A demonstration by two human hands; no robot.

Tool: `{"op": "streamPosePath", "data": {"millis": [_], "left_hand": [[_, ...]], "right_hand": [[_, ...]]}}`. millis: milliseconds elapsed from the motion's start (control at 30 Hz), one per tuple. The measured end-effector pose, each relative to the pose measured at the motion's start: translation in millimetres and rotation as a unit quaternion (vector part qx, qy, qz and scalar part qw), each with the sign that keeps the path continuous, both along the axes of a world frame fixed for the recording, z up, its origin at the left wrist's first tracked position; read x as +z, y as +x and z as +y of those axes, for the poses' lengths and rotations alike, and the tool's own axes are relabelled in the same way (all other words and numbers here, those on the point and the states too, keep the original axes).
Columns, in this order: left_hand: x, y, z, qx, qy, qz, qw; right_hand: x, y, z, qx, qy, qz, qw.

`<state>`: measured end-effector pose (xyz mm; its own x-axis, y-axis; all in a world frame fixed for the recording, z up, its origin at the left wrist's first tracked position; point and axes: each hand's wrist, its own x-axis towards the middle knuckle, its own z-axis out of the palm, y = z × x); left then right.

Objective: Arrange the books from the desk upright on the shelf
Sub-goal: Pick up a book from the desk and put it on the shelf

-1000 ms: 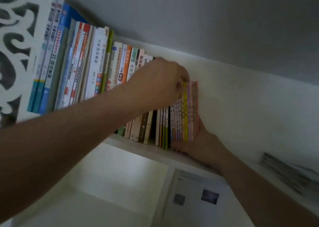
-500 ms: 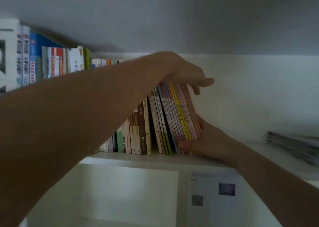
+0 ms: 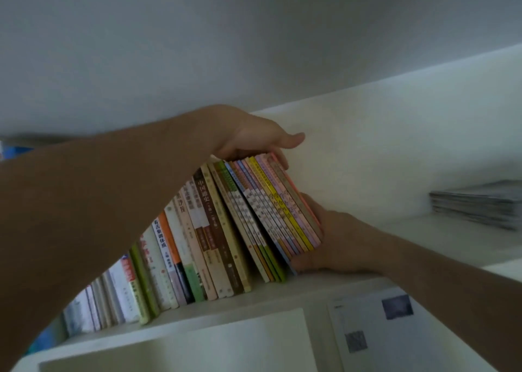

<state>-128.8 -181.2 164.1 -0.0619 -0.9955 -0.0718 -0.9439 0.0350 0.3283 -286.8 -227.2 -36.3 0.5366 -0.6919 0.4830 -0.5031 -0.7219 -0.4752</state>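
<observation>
Left grip: my left hand [image 3: 248, 137] lies over the top edges of the thin books [image 3: 271, 207], fingers bent down on them and the thumb free, pointing right. It holds the tops so the bundle does not fall open.

Right grip: my right hand [image 3: 333, 241] is against the outer side of the same bundle, low, near the shelf [image 3: 310, 289]. The thumb goes under the bottom corners and the fingers go behind the pink cover, so I think it supports the weight and pushes to the left.

Thin books: they are between my two hands, spines to me, tilted with the tops leaning left onto the row. The bottoms look a little lifted from the shelf, but I cannot tell surely.

Row of books [image 3: 180, 253]: it stands on the shelf to the left of the bundle, also leaning; my left forearm hides a part of it.

Step, as I judge: the bundle is on the shelf but not yet upright; the bottoms must slide left and the tops be kept together.

Further right: a flat pile of magazines [image 3: 477, 207] lies on the shelf, well apart from my hands.

Below: a white panel [image 3: 395, 329] with two dark squares, blurred.
</observation>
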Motion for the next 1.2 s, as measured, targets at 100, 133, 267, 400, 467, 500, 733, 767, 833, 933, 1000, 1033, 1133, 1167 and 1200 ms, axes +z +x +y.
{"op": "streamPosePath", "data": {"millis": [100, 133, 267, 400, 467, 500, 733, 767, 833, 933, 1000, 1033, 1133, 1167, 1200], "left_hand": [[-10.8, -8.9, -0.5, 0.003, -0.031, -0.046, 0.998], [-15.4, -10.3, 0.9, 0.001, -0.053, -0.067, 0.996], [-23.8, -6.7, 1.4, -0.010, -0.083, -0.114, 0.990], [-5.5, -11.2, 10.1, -0.010, -0.001, -0.125, 0.992], [3.3, -13.3, 15.0, 0.001, -0.019, -0.122, 0.992], [1.6, -13.7, 14.7, -0.001, -0.043, -0.129, 0.991], [-77.1, 3.5, -16.0, -0.021, -0.545, -0.324, 0.773], [-75.8, 4.9, -18.9, -0.026, -0.552, -0.318, 0.770], [-73.4, 7.3, -22.5, -0.040, -0.555, -0.321, 0.766], [-78.8, 8.4, -25.2, -0.025, -0.559, -0.319, 0.765], [-87.9, 8.8, -22.5, -0.020, -0.586, -0.295, 0.755], [-94.8, 10.7, -20.6, -0.036, -0.615, -0.288, 0.733], [-120.8, 19.1, -23.3, -0.103, -0.655, -0.351, 0.661], [-124.4, 19.8, -25.2, -0.111, -0.654, -0.369, 0.651], [-124.7, 16.8, -27.0, -0.112, -0.652, -0.374, 0.650]], "right_hand": [[1.3, 2.5, 8.2, -0.013, -0.010, -0.015, 1.000], [2.1, 4.7, 11.3, -0.019, -0.006, -0.022, 1.000], [2.9, 16.2, 18.9, -0.045, -0.028, -0.061, 0.997], [2.5, 19.2, 18.6, -0.101, -0.041, -0.060, 0.992], [2.3, 20.4, 19.6, -0.121, -0.044, -0.058, 0.990], [2.9, 20.1, 19.8, -0.125, -0.043, -0.055, 0.990], [7.4, 23.9, 21.0, -0.108, -0.004, -0.070, 0.992], [6.6, 24.6, 20.4, -0.124, -0.023, -0.071, 0.990], [6.5, 26.5, 21.1, -0.135, -0.033, -0.064, 0.988], [9.9, 21.0, 20.8, -0.113, -0.018, -0.051, 0.992], [11.6, 12.4, 19.8, -0.063, 0.025, -0.029, 0.997], [11.8, 8.0, 19.1, -0.037, 0.045, -0.015, 0.998], [6.7, -2.0, 12.7, -0.042, 0.038, 0.030, 0.998], [4.9, -3.1, 10.8, -0.053, 0.024, 0.037, 0.998], [3.5, -4.0, 9.4, -0.057, 0.015, 0.035, 0.998]]}}
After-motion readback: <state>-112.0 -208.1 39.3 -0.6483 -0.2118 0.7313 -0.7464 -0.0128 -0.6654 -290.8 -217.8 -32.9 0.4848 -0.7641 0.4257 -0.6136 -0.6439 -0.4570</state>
